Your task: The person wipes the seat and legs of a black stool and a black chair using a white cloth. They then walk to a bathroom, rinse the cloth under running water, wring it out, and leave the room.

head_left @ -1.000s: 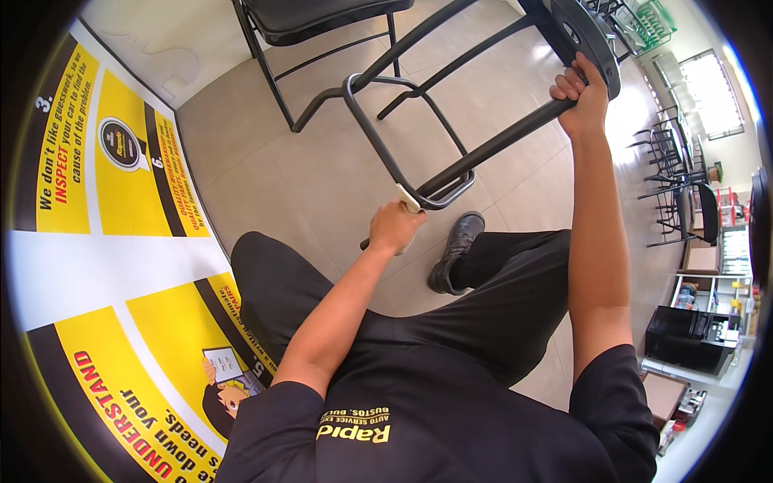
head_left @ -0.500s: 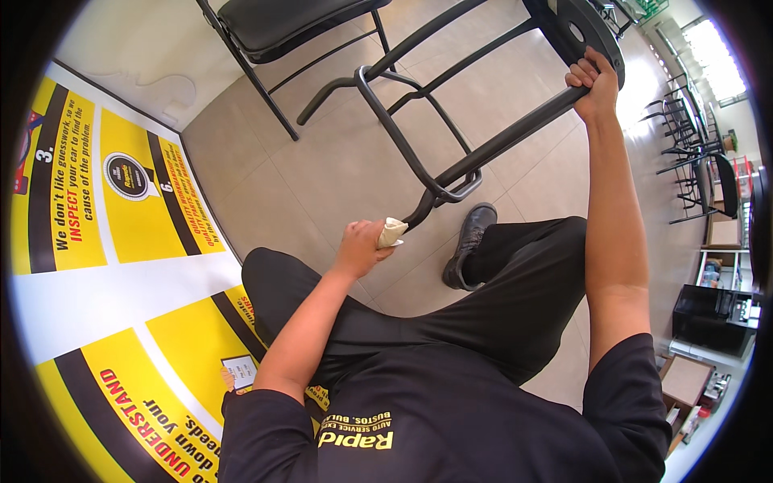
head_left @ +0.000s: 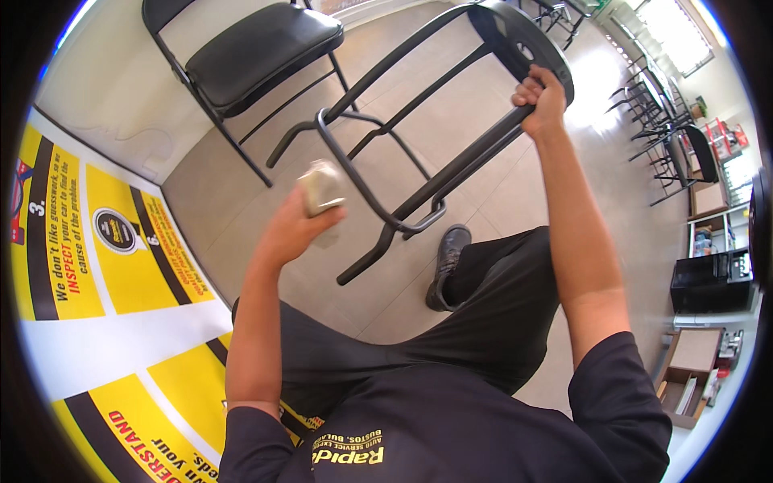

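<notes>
A black metal stool [head_left: 378, 208] is tilted over in front of me, its round seat [head_left: 515, 40] at the upper right and its legs pointing toward the lower left. My right hand [head_left: 543, 103] is wrapped round a stool leg close to the seat. Pinched in my left hand [head_left: 291, 225] is a folded pale cloth [head_left: 323, 187], slightly blurred. The cloth is held off the stool, left of the lower leg ends and the ring-shaped footrest.
A black padded folding chair [head_left: 266, 50] stands beyond the stool at the upper left. A yellow and white printed panel [head_left: 121, 266] lines the left side. Several black chairs [head_left: 684, 161] and a dark boxy appliance [head_left: 713, 282] are at the right. My shoe [head_left: 449, 266] rests on the tiled floor [head_left: 241, 217].
My left hand with the cloth has come off the end of a stool leg and moved up and left. In the view, the stool and my right hand sit farther left.
</notes>
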### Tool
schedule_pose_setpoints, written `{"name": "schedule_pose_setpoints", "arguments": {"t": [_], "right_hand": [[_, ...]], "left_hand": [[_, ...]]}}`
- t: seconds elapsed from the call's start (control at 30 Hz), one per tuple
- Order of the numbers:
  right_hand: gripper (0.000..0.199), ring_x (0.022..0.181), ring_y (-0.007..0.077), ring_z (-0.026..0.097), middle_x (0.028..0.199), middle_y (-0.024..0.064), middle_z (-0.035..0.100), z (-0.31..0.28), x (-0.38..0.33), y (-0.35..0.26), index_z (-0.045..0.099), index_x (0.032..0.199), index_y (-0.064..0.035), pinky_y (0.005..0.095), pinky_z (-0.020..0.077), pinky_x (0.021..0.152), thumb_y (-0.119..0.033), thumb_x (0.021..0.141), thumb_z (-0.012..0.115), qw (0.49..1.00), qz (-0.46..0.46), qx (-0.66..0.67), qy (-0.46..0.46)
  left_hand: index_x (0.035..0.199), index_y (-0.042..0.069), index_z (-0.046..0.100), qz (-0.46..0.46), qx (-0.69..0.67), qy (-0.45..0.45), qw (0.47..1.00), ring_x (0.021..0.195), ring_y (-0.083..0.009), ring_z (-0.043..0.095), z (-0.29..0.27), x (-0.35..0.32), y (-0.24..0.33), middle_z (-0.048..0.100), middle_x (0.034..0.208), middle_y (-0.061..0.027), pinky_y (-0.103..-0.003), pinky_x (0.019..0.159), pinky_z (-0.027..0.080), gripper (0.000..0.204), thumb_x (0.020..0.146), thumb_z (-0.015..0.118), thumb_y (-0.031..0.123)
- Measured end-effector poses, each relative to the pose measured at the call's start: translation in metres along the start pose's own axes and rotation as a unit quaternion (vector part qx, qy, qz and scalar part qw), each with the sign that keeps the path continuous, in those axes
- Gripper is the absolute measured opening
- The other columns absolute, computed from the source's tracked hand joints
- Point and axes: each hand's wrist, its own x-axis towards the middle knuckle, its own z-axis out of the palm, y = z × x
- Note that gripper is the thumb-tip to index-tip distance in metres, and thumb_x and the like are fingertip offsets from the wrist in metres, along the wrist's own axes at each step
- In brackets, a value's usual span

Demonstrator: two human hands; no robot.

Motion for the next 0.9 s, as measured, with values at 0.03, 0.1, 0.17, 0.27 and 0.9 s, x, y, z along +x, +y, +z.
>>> {"name": "schedule_pose_setpoints", "arguments": {"t": [0.03, 0.1, 0.17, 0.27, 0.9], "right_hand": [[0.017, 0.047, 0.0085, 0.034, 0.057, -0.0049, 0.033, 0.007, -0.006, 0.001, 0.051, 0.082, -0.0117, 0.0289, 0.0323, 0.050, -0.016, 0.094, 0.063, 1.000, 0.001, 0.002, -0.002], [0.018, 0.048, 0.0097, 0.036, 0.057, -0.0043, 0.035, 0.016, -0.015, 0.004, 0.052, 0.082, -0.0111, 0.0295, 0.0345, 0.051, -0.017, 0.095, 0.064, 1.000, 0.002, 0.001, -0.012], [0.018, 0.050, 0.0126, 0.043, 0.057, -0.0025, 0.040, 0.016, -0.022, 0.004, 0.054, 0.083, -0.0097, 0.0314, 0.0408, 0.054, -0.018, 0.096, 0.064, 0.999, -0.006, -0.021, -0.026], [0.016, 0.060, 0.0153, 0.049, 0.059, -0.0005, 0.046, 0.028, -0.038, 0.002, 0.058, 0.095, -0.0058, 0.0340, 0.0461, 0.065, -0.020, 0.097, 0.065, 0.995, -0.022, -0.092, -0.040], [0.017, 0.061, 0.0142, 0.050, 0.056, -0.0008, 0.045, 0.039, -0.060, 0.001, 0.060, 0.098, -0.0051, 0.0355, 0.0468, 0.072, -0.021, 0.098, 0.066, 0.995, 0.007, -0.065, -0.081]], "left_hand": [[0.131, 0.003, 0.059, 0.025, 0.018, -0.041, 0.999, 0.107, -0.0225, 0.063, 0.009, 0.015, 0.024, 0.067, 0.114, -0.0093, -0.039, 0.097, 0.050, 0.056, 0.090, 0.079, 0.037], [0.131, 0.001, 0.059, 0.180, 0.013, -0.025, 0.983, 0.110, -0.0297, 0.064, 0.055, 0.050, 0.045, 0.069, 0.115, -0.0137, -0.042, 0.098, 0.049, 0.061, 0.090, 0.078, 0.041], [0.136, 0.000, 0.056, 0.170, 0.038, -0.043, 0.984, 0.115, -0.0358, 0.064, 0.108, 0.081, 0.077, 0.067, 0.122, -0.0198, -0.043, 0.100, 0.049, 0.065, 0.092, 0.075, 0.045], [0.140, 0.000, 0.052, 0.108, 0.026, -0.105, 0.988, 0.118, -0.0364, 0.062, 0.152, 0.126, 0.112, 0.062, 0.130, -0.0246, -0.043, 0.102, 0.049, 0.066, 0.095, 0.071, 0.044], [0.125, 0.005, 0.062, 0.047, 0.137, -0.104, 0.984, 0.098, -0.0352, 0.072, 0.119, 0.057, 0.010, 0.074, 0.101, -0.0179, -0.045, 0.086, 0.054, 0.063, 0.085, 0.080, 0.050]]}}
